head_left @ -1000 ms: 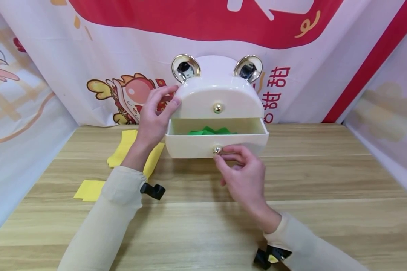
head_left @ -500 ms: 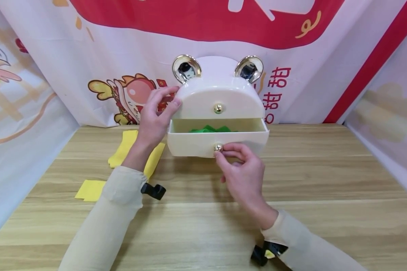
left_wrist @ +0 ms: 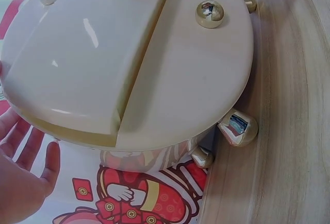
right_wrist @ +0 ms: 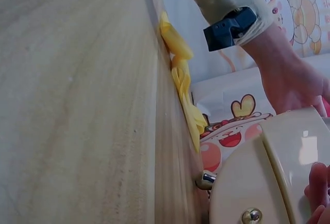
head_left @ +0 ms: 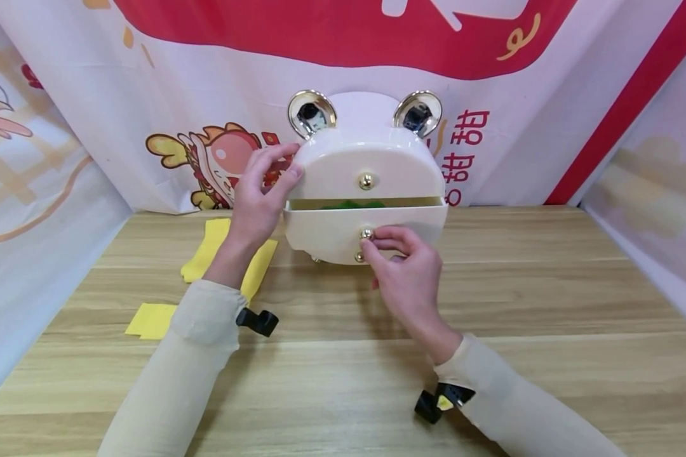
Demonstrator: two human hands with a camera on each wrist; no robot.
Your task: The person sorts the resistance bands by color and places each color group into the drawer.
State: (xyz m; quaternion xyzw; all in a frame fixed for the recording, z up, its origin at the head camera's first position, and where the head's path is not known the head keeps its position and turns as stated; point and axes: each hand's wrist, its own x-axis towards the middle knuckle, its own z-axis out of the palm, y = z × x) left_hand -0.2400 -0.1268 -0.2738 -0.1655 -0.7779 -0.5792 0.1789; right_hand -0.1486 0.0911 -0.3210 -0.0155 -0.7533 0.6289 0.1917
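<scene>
From the head, the white cabinet (head_left: 366,111) stands at the back of the worktop (head_left: 331,393), its middle drawer (head_left: 326,231) part-way out with green pieces (head_left: 349,204) showing inside. The right hand (head_left: 411,273) pinches that drawer's gold knob (head_left: 367,233) between thumb and fingers; the left hand (head_left: 260,197) steadies the cabinet's side. I judge the step to be closing this drawer (the yellow pieces (head_left: 208,251) lie off to the left, untouched).

In the left wrist view, the left fingers are spread, fairly straight, against the cabinet's edge, gripping nothing; the drawer front juts past the bottom front (left_wrist: 191,80).

In the right wrist view, the right fingers sit at the frame's edge, their grip cut off. The next move likely calls for a level push until flush, the left hand bracing, then release.
</scene>
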